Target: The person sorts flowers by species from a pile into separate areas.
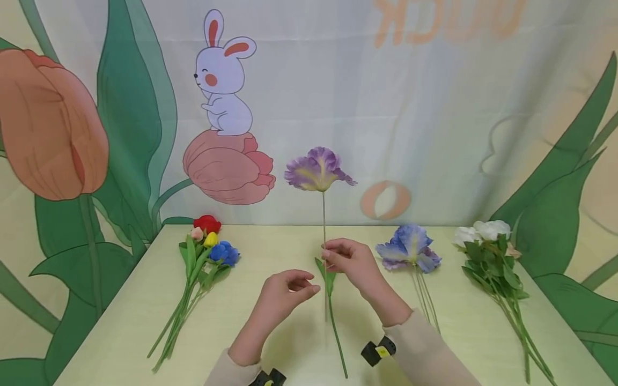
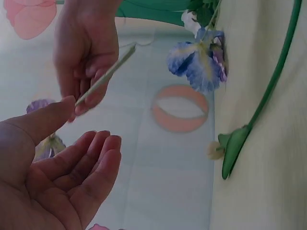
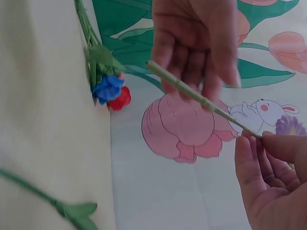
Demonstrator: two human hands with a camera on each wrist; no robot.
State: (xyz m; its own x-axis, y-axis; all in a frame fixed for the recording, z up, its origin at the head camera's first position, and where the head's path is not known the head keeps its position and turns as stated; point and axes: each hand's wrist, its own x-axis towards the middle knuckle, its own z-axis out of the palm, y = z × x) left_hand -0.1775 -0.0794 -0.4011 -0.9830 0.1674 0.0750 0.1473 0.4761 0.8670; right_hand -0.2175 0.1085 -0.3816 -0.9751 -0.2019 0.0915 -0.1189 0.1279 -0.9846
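Patterned backdrop [image 1: 318,80] hangs behind a pale tabletop [image 1: 270,244], where 2 bunches lie, the white-flowered bunch [image 1: 497,273] right and the mixed bunch [image 1: 197,265] left, plus blue flowers [image 1: 409,249]. Over the middle, blossom up, is 1 purple flower [image 1: 319,171]; beneath lies 1 leafy green stem [image 1: 330,284]. Right hand [image 1: 351,264] pinches the flower's stalk; left hand [image 1: 285,292], loosely curved, thumb apart from fingers, hovers beside it.

You: one left hand [image 1: 285,295], one right hand [image 1: 353,265]. One purple flower [image 1: 319,170], one leafy stem [image 1: 330,286]. Three bunches: bluish bunch [image 1: 410,246], white bunch [image 1: 494,276], mixed bunch [image 1: 190,257]; in last, red bloom [image 1: 208,222], pink bloom [image 1: 197,233], yellow bloom [image 1: 211,239], blue bloom [image 1: 224,253], one each.
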